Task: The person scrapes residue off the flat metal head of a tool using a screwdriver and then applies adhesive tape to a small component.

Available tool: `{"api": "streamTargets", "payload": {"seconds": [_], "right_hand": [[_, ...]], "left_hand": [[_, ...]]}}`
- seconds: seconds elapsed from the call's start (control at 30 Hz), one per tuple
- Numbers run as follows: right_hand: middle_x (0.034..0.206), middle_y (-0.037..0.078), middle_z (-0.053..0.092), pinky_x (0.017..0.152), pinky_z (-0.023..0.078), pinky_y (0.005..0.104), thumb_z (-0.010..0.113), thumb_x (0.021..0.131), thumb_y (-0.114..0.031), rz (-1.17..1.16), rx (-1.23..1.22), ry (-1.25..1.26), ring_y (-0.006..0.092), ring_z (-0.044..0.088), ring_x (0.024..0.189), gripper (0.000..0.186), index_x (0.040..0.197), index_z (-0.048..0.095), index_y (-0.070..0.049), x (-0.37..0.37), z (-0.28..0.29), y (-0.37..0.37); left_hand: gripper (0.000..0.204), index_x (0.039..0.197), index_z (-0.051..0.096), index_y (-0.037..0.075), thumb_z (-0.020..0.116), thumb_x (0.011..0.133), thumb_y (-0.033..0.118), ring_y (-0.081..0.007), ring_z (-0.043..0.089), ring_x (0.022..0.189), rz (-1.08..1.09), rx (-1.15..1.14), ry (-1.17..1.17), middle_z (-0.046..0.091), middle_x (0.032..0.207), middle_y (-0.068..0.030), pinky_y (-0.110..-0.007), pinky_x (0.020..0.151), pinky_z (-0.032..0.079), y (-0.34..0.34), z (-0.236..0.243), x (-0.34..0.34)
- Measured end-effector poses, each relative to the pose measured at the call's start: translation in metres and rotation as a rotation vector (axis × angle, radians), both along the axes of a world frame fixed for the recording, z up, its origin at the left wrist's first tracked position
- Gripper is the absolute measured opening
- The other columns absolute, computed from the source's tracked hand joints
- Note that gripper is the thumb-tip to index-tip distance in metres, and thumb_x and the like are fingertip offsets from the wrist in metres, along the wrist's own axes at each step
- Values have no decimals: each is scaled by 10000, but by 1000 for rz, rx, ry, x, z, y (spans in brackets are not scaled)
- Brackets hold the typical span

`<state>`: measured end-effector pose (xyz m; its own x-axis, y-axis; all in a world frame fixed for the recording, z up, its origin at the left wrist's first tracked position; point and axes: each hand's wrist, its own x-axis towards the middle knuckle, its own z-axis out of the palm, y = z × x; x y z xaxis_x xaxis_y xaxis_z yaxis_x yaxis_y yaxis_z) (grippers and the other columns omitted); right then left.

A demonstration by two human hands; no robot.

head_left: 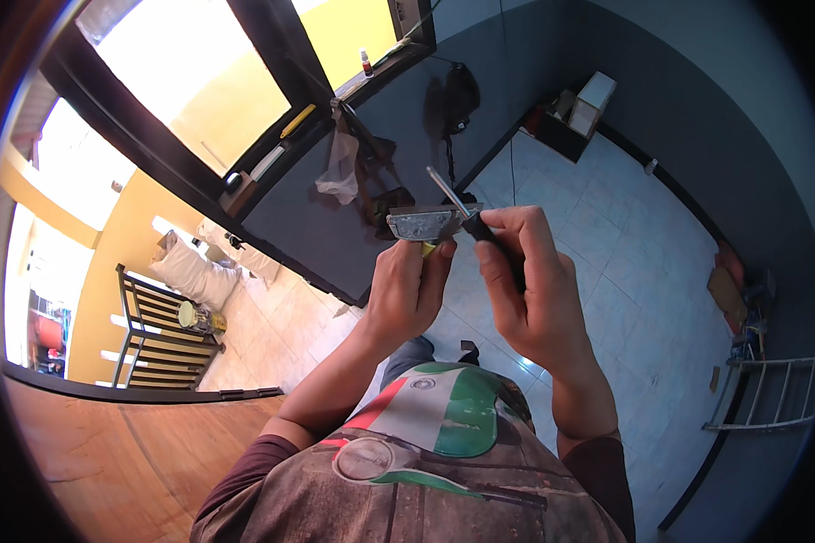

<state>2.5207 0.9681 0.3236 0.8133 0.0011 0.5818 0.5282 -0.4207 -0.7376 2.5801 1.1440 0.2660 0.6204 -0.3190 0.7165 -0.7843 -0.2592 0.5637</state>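
Observation:
In front of my chest, my left hand (402,288) is closed round the handle of a scraper (421,225). Its wide grey blade looks crusted and points away from me, and a bit of yellow shows near the grip. My right hand (541,294) pinches the black handle of a screwdriver (447,193), whose bare metal shaft slants up and to the left. The shaft crosses the right end of the blade; whether the two touch I cannot tell. My fingers cover most of both handles.
Dark-framed windows (272,54) and a sill with a small bottle (366,62) lie ahead-left. A plastic bag (339,163) hangs below. An open wooden door (109,452) is at lower left, a black rack (163,339) beyond. A ladder (770,394) lies right, boxes (593,101) far right.

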Motion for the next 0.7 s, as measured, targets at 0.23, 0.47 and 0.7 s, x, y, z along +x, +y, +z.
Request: {"api": "streamTargets", "payload": {"seconds": [0.23, 0.47, 0.7], "right_hand": [[879, 94, 611, 585, 490, 275, 584, 1044, -57, -170, 92, -237, 148, 610, 651, 217, 1236, 519, 20, 1, -1, 0], [901, 104, 633, 581, 469, 261, 578, 1043, -53, -76, 199, -78, 117, 624, 673, 272, 1296, 487, -14, -1, -14, 9], [847, 58, 610, 432, 316, 192, 483, 1110, -178, 150, 892, 273, 23, 424, 505, 244, 1309, 416, -55, -1, -26, 17]], "left_hand": [[131, 1081, 547, -59, 622, 975, -43, -330, 575, 553, -16, 41, 32, 613, 732, -157, -397, 526, 430, 1, -2, 0], [77, 1039, 561, -48, 613, 993, -13, -303, 535, 527, 20, -71, -6, 587, 707, -145, -380, 514, 394, -3, -3, 1], [95, 992, 563, -61, 577, 1026, 27, -248, 470, 507, 14, -163, 105, 527, 673, -118, -365, 517, 373, 7, -25, 4]]}}
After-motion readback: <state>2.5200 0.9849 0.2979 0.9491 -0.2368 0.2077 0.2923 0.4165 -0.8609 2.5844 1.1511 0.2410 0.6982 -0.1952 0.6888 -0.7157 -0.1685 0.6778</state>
